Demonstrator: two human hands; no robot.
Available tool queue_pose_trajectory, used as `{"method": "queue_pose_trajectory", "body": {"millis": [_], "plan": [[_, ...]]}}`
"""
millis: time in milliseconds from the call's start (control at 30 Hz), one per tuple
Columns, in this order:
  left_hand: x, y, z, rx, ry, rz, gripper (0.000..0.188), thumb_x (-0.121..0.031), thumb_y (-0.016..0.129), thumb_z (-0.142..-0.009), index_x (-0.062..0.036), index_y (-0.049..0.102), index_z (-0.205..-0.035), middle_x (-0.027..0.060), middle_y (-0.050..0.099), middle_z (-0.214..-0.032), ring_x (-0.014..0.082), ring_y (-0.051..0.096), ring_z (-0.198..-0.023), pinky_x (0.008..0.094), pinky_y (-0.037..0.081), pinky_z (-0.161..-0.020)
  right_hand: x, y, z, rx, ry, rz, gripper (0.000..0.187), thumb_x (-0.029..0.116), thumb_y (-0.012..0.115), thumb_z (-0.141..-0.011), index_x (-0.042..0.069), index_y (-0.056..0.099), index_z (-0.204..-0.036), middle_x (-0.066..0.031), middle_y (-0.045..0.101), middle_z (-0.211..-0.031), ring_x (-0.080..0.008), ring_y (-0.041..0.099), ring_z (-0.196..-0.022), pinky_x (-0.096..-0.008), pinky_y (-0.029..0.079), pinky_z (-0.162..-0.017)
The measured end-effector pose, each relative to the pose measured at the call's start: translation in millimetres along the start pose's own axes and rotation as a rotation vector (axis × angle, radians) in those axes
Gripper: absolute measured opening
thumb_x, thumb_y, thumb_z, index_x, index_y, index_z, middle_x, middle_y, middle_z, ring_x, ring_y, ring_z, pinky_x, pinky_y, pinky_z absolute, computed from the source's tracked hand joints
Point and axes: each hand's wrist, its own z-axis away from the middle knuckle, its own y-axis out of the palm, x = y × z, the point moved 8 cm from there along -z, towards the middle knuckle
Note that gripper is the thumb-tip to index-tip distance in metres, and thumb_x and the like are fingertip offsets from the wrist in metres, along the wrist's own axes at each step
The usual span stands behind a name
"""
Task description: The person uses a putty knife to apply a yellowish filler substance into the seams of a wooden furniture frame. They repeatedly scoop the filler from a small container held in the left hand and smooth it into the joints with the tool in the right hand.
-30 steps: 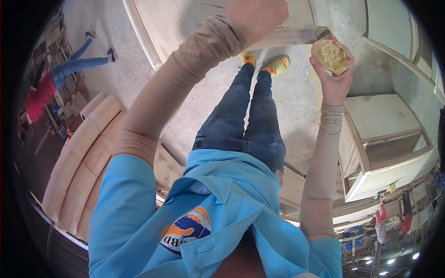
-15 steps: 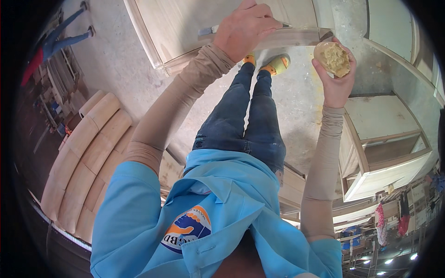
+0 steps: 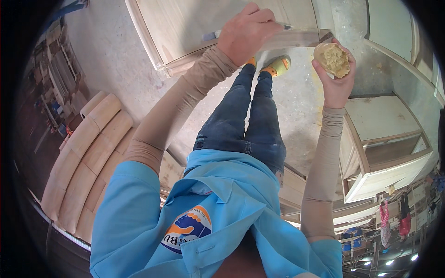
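My left hand [image 3: 248,37] is closed over a slim tool that looks like a putty knife [image 3: 211,35]. A grey-blue end sticks out on one side of the fist and a thin metallic tip on the other. The hand is over the front edge of a pale wooden panel [image 3: 181,23]; whether the tip touches the wood I cannot tell. My right hand [image 3: 340,85] holds up a rounded pale cup with yellowish putty [image 3: 334,61], rough on top. A small dark flat piece [image 3: 327,36] shows just beyond the cup; what it belongs to is unclear.
A wooden cabinet frame [image 3: 382,134] stands on the concrete floor at the right. Curved wooden pieces [image 3: 85,160] are stacked at the left. Another pale panel [image 3: 391,28] is at the upper right. My sandalled feet [image 3: 278,66] are close to the wooden panel's edge.
My left hand has shifted very slightly to the right with the tool. My right hand and the cup have barely moved. A person at the far upper left has mostly left view.
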Motion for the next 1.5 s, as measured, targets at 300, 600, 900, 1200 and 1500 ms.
{"method": "queue_pose_trajectory", "body": {"millis": [300, 600, 900, 1200, 1500], "plan": [[10.8, 4.1, -8.7, 0.095, 0.002, 0.157, 0.014, -0.02, 0.069, -0.083, -0.015, 0.076, -0.093, -0.0006, 0.065, -0.089, 0.0218, 0.059, -0.09, 0.036, 0.052, -0.08, 1.0, 0.0, -0.5, 0.007, -0.004, 0.027, 0.068, 0.003, 0.087, -0.075, 0.004, 0.05, -0.132, -0.0132, 0.058, -0.143, -0.0206, 0.06, -0.125, -0.0337, 0.052, -0.107], [11.6, 8.8, -15.9, 0.045, -0.066, 0.281, 0.014, -0.019, 0.069, -0.083, -0.0109, 0.075, -0.092, 0.0027, 0.066, -0.087, 0.0244, 0.06, -0.089, 0.037, 0.05, -0.081, -1.3, -1.4, -0.4, 0.006, 0.013, 0.04, 0.07, 0.001, 0.087, -0.074, 0.004, 0.049, -0.133, -0.0138, 0.057, -0.143, -0.021, 0.058, -0.126, -0.0344, 0.051, -0.108], [4.4, 38.4, -13.8, 0.099, -0.148, 0.216, 0.011, -0.022, 0.068, -0.088, -0.0194, 0.077, -0.093, -0.0041, 0.065, -0.092, 0.0209, 0.062, -0.092, 0.0365, 0.056, -0.08, 1.2, -0.9, -0.6, 0.014, 0.005, 0.054, 0.07, 0.002, 0.088, -0.075, 0.003, 0.049, -0.133, -0.014, 0.057, -0.143, -0.0214, 0.058, -0.127, -0.0342, 0.051, -0.108], [3.3, 36.5, -16.2, 0.076, -0.156, 0.183, 0.01, -0.023, 0.068, -0.088, -0.0191, 0.076, -0.092, -0.0039, 0.064, -0.093, 0.0204, 0.063, -0.092, 0.0358, 0.056, -0.08, 0.6, -0.9, -0.1, 0.017, 0.006, 0.048, 0.07, 0.002, 0.087, -0.075, 0.004, 0.048, -0.133, -0.0142, 0.057, -0.142, -0.0215, 0.057, -0.128, -0.0341, 0.051, -0.108], [16.2, 12.0, -2.1, 0.03, -0.136, 0.214, 0.013, -0.022, 0.067, -0.089, -0.0151, 0.077, -0.094, 0.0017, 0.064, -0.088, 0.024, 0.062, -0.09, 0.0367, 0.054, -0.078, 2.0, 0.2, -0.4, 0.023, 0.01, 0.049, 0.071, 0.003, 0.087, -0.075, 0.004, 0.048, -0.134, -0.0149, 0.057, -0.143, -0.0221, 0.057, -0.129, -0.0341, 0.05, -0.109]]}}
